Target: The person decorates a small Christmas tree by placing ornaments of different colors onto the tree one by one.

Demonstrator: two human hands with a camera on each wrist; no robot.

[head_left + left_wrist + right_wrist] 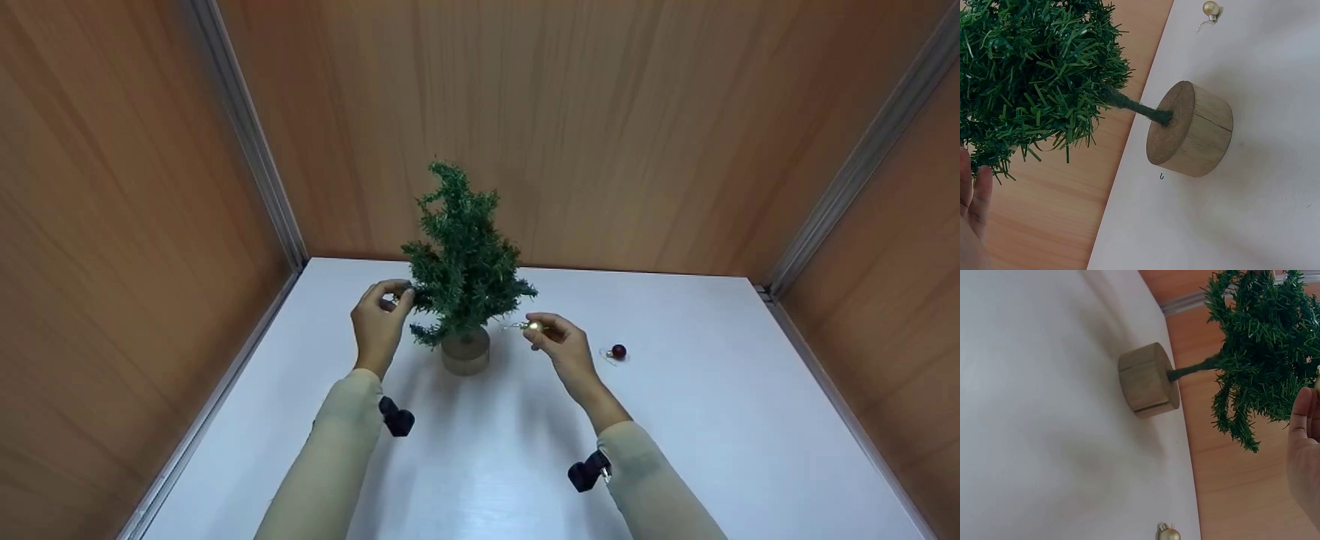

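Note:
A small artificial Christmas tree point(465, 262) with green tinsel-like needles stands upright on a round wooden base point(465, 354). At its left side my left hand point(381, 322) pinches a branch tip between thumb and fingers; in the left wrist view its fingers point(981, 197) show beside the needles. Right of the trunk, my right hand point(566, 349) holds a gold bauble point(534, 326), its cap and thin string pointing toward the lower branches. Only the edge of this bauble point(1318, 385) shows in the right wrist view.
A dark red bauble point(618, 352) with a string lies on the white table point(690, 390), right of my right hand. Another gold bauble point(1211, 8) lies on the table in the left wrist view. Wood-grain panels point(585, 135) enclose the back and sides.

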